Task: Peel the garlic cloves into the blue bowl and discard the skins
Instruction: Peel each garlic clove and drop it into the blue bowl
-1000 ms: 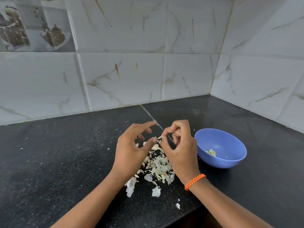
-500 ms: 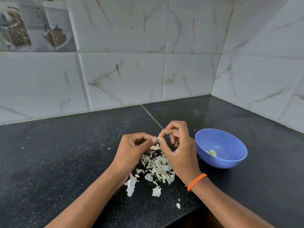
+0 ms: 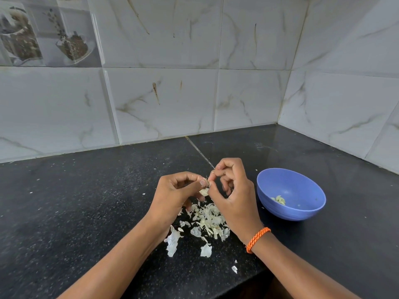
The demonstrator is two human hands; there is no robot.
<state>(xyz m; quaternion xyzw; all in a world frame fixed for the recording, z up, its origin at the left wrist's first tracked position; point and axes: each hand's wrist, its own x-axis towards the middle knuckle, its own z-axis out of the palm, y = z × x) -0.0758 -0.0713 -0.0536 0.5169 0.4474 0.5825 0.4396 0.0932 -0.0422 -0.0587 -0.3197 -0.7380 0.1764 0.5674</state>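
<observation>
A small pale garlic clove [image 3: 204, 190] is held between both hands above the black counter. My left hand [image 3: 177, 195] pinches it with thumb and curled fingers. My right hand [image 3: 234, 195], with an orange band at the wrist, pinches the clove's top end between thumb and forefinger. Under the hands lies a heap of papery garlic skins [image 3: 208, 221]. The blue bowl [image 3: 302, 212] stands to the right of my right hand with a few peeled cloves [image 3: 279, 199] inside.
The black stone counter [image 3: 86, 212] meets tiled walls behind and to the right, forming a corner. Loose skin scraps [image 3: 234, 269] lie near the counter's front edge, which drops away at the lower right.
My left hand's fingers, spread a second ago, have curled in and closed on the clove. The hands have drawn together; the bowl and skin heap stay put.
</observation>
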